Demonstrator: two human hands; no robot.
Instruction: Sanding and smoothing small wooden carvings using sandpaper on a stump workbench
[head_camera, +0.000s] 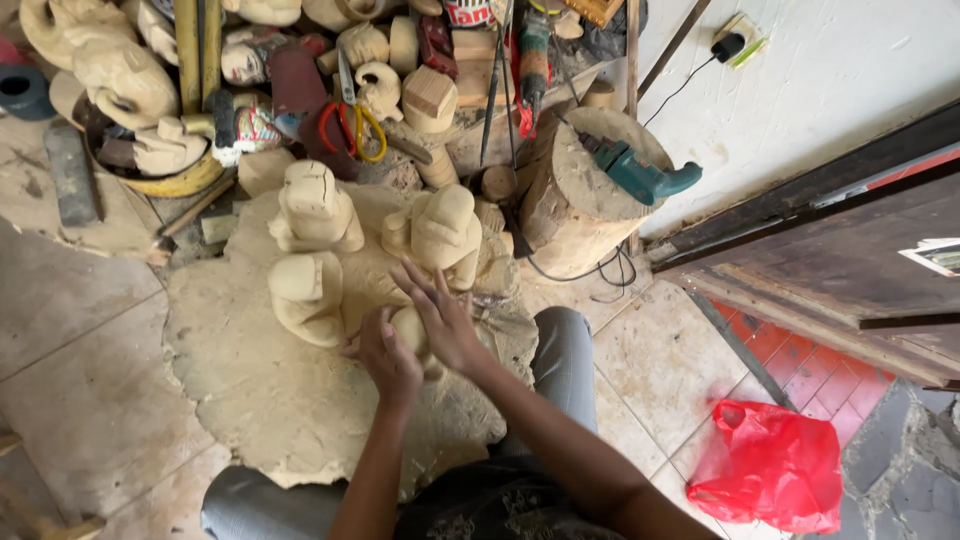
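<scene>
- Upper left of the frame: a heap of pale carvings (120, 80) fills a basket (180, 183), with a painted figure (245, 60) among them.
- Left of centre: two unpainted wooden figures, one above (315, 205) and one below (305, 295), stand on a sawdust-covered mat (260, 400) on the tiled floor.
- Lower centre: the left hand (388, 362) curls around a small carving (408, 328), fingers closed against its left side.
- Centre: the right hand (445, 318) lies on the same carving from the right, fingers spread and pointing toward the upper left; the piece sits between both hands, low on the mat, just in front of the person's knees.
- Above the hands: a third figure (443, 230) stands near the fingertips.
- Upper centre: scissors (352, 125) with red and yellow handles lie among wood blocks.
- Right of centre: a teal power drill (640, 172) rests on a log stump (570, 200), its cord trailing to the floor.
- Lower right: a red plastic bag (768, 465) lies on the tiles beside a dark wooden door (850, 260).
</scene>
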